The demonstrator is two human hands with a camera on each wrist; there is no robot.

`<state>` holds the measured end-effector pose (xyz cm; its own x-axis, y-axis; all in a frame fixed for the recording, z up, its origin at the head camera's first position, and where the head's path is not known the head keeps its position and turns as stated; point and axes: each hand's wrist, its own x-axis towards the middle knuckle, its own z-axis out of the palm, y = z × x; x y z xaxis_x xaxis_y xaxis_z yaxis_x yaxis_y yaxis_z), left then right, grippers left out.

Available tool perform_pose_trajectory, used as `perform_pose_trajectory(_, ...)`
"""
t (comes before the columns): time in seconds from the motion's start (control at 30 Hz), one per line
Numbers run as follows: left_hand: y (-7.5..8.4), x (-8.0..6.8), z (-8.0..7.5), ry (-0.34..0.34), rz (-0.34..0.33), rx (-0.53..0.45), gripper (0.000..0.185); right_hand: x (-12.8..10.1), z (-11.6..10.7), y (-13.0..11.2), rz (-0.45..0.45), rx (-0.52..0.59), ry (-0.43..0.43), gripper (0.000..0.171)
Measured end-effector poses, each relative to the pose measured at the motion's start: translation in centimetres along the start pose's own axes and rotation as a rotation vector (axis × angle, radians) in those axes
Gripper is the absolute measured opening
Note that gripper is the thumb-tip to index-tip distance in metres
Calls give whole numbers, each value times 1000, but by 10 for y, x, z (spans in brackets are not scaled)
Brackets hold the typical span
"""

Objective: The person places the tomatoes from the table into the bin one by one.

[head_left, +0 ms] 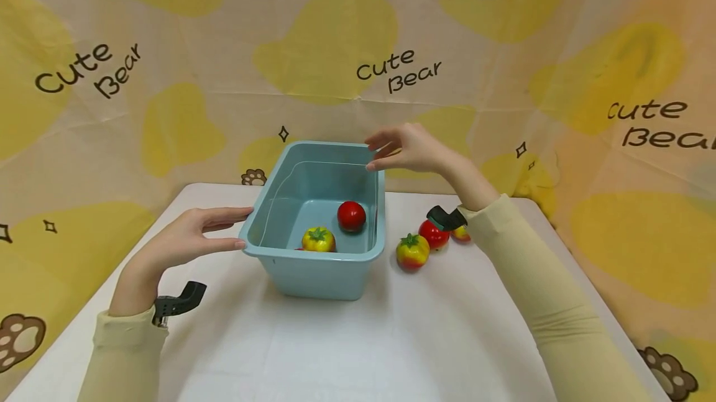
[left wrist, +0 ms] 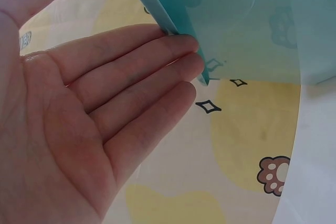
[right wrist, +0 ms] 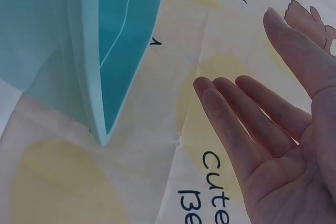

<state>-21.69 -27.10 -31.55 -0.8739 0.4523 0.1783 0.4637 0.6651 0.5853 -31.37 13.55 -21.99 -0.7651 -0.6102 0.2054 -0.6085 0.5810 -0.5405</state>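
Observation:
A light blue plastic bin [head_left: 313,274] stands on the white table. Inside it lie a glossy red toy fruit [head_left: 351,216] and a yellow toy tomato [head_left: 319,240] with a green leafy top; a bit of something red shows beside the latter, mostly hidden by the near rim. At the bin's left rim [left wrist: 152,3], my left hand [head_left: 187,234] has its fingers straight, fingertips right at the edge. My right hand [head_left: 411,148] is raised by the far right corner, fingers loosely bent and nothing in them; a gap separates it from the bin in the right wrist view.
Right of the bin, a yellow-and-red toy tomato [head_left: 413,252] sits beside a red toy fruit [head_left: 434,235]. Another yellow-red one [head_left: 461,233] is partly covered by the right wrist's black camera strap [head_left: 445,218]. A patterned cloth [head_left: 313,48] hangs behind the table [head_left: 313,352].

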Motion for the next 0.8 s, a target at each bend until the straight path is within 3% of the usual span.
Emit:
perform_pose_trajectory(0.47, -2, 1, 1, -3, 26, -22, 58, -32, 2, 20, -4, 60, 43, 48)
perform_pose_trajectory(0.8, -1, 0, 1, -4, 15, -18, 58, -53, 6, 42, 47, 56, 62, 46)
